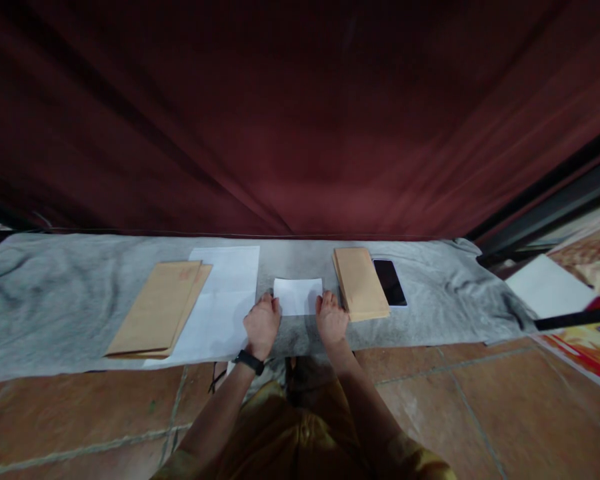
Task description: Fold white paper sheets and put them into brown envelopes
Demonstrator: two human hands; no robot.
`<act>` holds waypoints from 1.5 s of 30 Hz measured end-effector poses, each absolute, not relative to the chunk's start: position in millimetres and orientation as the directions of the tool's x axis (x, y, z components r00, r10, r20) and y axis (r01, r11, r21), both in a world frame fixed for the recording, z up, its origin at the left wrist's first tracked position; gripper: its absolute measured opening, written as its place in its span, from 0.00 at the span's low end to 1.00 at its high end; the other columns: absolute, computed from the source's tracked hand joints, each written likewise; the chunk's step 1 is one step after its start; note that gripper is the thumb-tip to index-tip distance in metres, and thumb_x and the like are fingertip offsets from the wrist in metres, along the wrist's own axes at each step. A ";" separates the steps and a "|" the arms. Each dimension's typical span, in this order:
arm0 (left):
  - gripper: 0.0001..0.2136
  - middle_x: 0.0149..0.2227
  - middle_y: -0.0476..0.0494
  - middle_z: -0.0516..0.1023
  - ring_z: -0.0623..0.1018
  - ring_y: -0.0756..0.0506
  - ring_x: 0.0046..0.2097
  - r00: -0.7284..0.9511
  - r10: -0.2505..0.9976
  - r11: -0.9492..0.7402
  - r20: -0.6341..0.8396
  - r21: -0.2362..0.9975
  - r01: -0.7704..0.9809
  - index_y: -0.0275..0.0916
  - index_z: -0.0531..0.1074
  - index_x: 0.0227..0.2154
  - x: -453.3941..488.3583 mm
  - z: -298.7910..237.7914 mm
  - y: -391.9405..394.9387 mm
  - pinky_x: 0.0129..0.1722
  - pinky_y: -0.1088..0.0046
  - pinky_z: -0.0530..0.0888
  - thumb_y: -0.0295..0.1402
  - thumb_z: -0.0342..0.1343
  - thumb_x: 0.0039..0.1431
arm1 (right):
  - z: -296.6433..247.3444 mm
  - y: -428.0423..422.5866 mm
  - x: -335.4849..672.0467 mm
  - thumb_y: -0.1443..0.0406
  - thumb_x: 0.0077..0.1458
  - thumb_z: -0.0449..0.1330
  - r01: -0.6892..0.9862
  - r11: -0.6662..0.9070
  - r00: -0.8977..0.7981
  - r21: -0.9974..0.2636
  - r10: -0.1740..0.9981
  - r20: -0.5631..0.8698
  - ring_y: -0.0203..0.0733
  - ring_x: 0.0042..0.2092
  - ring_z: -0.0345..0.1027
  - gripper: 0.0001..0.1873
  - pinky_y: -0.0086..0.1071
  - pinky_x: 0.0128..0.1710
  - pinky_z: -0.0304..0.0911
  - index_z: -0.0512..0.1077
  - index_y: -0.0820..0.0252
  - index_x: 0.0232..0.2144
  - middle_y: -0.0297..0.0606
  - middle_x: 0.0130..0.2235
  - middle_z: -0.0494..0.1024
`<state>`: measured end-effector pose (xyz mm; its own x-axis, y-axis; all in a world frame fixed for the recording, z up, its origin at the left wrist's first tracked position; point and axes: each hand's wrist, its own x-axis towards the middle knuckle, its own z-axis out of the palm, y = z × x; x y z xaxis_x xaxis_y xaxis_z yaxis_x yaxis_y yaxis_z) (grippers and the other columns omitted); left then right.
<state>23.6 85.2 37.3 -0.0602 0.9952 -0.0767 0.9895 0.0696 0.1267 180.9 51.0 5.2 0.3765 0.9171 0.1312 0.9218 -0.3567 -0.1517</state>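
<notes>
A folded white sheet of paper (pixel 298 297) lies on the grey cloth in front of me. My left hand (pixel 263 325) is closed at its left edge, thumb and fingers pinching the paper's side. At the opposite edge my right hand (pixel 332 320) is closed in the same way, its knuckles close to a stack of brown envelopes (pixel 362 283). Left of my left hand, larger white sheets (pixel 225 293) lie flat, partly under more brown envelopes (pixel 155 307).
A dark-screened phone (pixel 390 283) lies beside the right envelope stack. Grey cloth (pixel 445 287) covers the narrow table, with a dark red curtain (pixel 300 133) hanging behind it. To the far right are a white sheet (pixel 550 287) and a colourful printed poster (pixel 587 350).
</notes>
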 end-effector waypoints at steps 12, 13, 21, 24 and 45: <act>0.19 0.37 0.33 0.82 0.83 0.39 0.41 -0.006 0.999 0.012 -0.048 0.111 0.994 0.34 0.72 0.48 23.5 33.2 84.4 0.36 0.68 0.75 0.36 0.37 0.73 | 1.9 50.3 180.2 0.62 0.72 0.45 0.933 -0.349 0.359 -0.089 0.916 0.176 0.41 0.31 0.77 0.15 0.30 0.28 0.62 0.70 0.61 0.42 0.47 0.37 0.80; 0.19 0.37 0.32 0.82 0.83 0.39 0.41 0.000 0.999 0.005 -0.042 0.112 0.994 0.34 0.72 0.49 23.3 32.6 84.1 0.36 0.68 0.75 0.36 0.37 0.73 | 1.8 50.0 180.1 0.62 0.73 0.45 0.934 -0.347 0.357 -0.089 0.917 0.178 0.41 0.31 0.77 0.15 0.30 0.28 0.61 0.70 0.61 0.43 0.47 0.37 0.80; 0.19 0.37 0.32 0.82 0.83 0.39 0.41 -0.013 0.999 0.017 -0.049 0.075 0.997 0.33 0.70 0.49 25.0 34.5 81.9 0.37 0.68 0.75 0.37 0.37 0.73 | 1.0 49.4 179.2 0.63 0.72 0.47 0.924 -0.360 0.377 -0.129 0.914 0.149 0.42 0.32 0.77 0.13 0.31 0.29 0.61 0.70 0.61 0.42 0.48 0.38 0.80; 0.18 0.36 0.33 0.81 0.83 0.39 0.40 -0.020 0.999 0.025 -0.048 0.099 0.995 0.32 0.69 0.50 22.8 34.6 82.7 0.37 0.67 0.75 0.37 0.38 0.73 | -0.2 49.4 179.5 0.63 0.72 0.46 0.929 -0.353 0.368 -0.116 0.914 0.170 0.43 0.32 0.77 0.14 0.31 0.28 0.60 0.70 0.61 0.42 0.47 0.38 0.80; 0.26 0.72 0.33 0.55 0.55 0.35 0.73 0.552 0.810 -0.580 0.198 0.127 0.805 0.44 0.61 0.68 23.6 -2.0 56.2 0.69 0.50 0.59 0.44 0.50 0.69 | 19.1 50.2 179.3 0.66 0.70 0.48 0.919 -0.360 0.380 -0.164 0.917 0.119 0.45 0.39 0.78 0.14 0.34 0.37 0.68 0.71 0.65 0.50 0.51 0.42 0.81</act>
